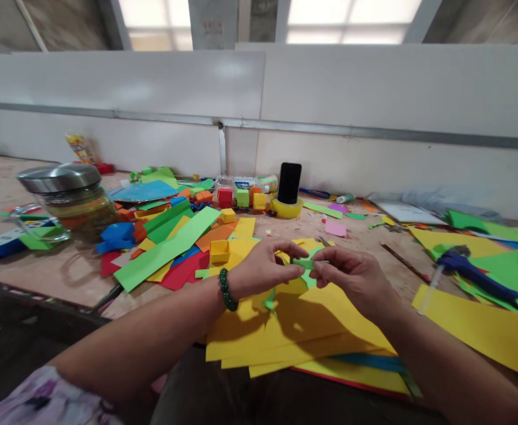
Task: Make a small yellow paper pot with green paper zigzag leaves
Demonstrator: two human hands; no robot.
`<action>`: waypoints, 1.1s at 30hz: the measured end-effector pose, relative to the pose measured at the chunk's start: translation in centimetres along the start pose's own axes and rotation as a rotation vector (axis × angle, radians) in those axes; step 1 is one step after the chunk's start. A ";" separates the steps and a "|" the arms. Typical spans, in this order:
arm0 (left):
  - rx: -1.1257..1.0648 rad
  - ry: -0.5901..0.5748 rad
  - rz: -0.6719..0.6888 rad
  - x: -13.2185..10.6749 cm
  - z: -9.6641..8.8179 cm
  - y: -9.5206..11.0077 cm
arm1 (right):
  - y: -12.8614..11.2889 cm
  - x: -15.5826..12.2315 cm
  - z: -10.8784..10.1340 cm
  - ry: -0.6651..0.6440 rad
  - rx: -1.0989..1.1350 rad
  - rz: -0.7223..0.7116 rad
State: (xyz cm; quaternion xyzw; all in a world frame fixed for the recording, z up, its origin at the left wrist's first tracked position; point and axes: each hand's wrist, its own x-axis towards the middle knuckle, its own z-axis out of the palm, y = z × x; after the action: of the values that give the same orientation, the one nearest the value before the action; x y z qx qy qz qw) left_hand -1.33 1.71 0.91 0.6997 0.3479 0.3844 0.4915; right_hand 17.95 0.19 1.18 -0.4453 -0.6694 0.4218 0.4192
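Between my hands is a small folded piece of green paper (303,263). My left hand (271,265), below a dark green bead bracelet (227,289) on the wrist, pinches its left end between thumb and fingers. The other end is in the fingertips of my right hand (351,274). Both hands are just above a stack of yellow paper sheets (280,336). A green paper scrap (269,300) lies on the stack below my left hand. Left of that hand sits an open yellow paper box (220,251).
A lidded glass jar (75,203) and coloured paper strips (170,251) lie left. Small paper cubes (242,198) stand at the back, beside a phone (289,183) propped on a yellow tape roll (286,206). Blue-handled pliers (480,277) rest at right.
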 end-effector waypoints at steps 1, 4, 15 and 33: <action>-0.041 -0.045 -0.047 0.0 -0.1 0.1 | -0.1 0.0 0.0 -0.007 -0.007 -0.001; -0.093 -0.095 -0.099 -0.1 0.0 0.2 | -0.2 -0.3 0.2 -0.014 -0.039 -0.024; 0.166 0.007 0.028 -0.1 0.4 -0.3 | 0.2 -0.8 0.5 0.005 -0.263 -0.118; -0.035 -0.067 -0.156 -0.3 0.4 0.4 | -0.1 -0.5 0.0 -0.030 -0.107 -0.069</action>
State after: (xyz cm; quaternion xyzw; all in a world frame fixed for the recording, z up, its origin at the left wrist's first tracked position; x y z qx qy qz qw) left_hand -1.11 1.16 1.18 0.6743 0.3778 0.3273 0.5435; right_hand 18.03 -0.31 1.17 -0.4376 -0.7121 0.3772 0.3989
